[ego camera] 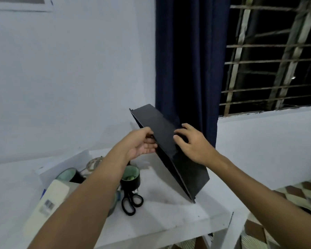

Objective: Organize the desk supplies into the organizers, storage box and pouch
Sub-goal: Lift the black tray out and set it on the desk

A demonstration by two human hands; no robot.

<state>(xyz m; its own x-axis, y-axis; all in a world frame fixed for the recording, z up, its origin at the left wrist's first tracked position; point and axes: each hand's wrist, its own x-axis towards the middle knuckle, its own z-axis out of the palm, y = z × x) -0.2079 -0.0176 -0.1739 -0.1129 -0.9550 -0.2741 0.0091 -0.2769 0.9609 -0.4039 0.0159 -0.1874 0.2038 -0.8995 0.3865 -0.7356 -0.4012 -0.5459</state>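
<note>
A flat black storage box [166,141] stands tilted on one lower corner on the white desk [169,216], its upper end leaning toward the wall. My left hand [142,142] grips its left edge, fingers curled under it. My right hand [192,142] lies on the top face with fingers curled over the surface. Below my left arm stand two black cups with pale green insides [131,178] [68,175]. Black-handled scissors [131,202] lie on the desk in front of the nearer cup.
A cream-white box with a barcode [47,203] lies at the desk's left. A tape roll [94,162] sits behind the cups. A dark blue curtain [190,60] hangs behind the desk, beside a barred window [273,56]. Patterned floor tiles [294,198] show to the right.
</note>
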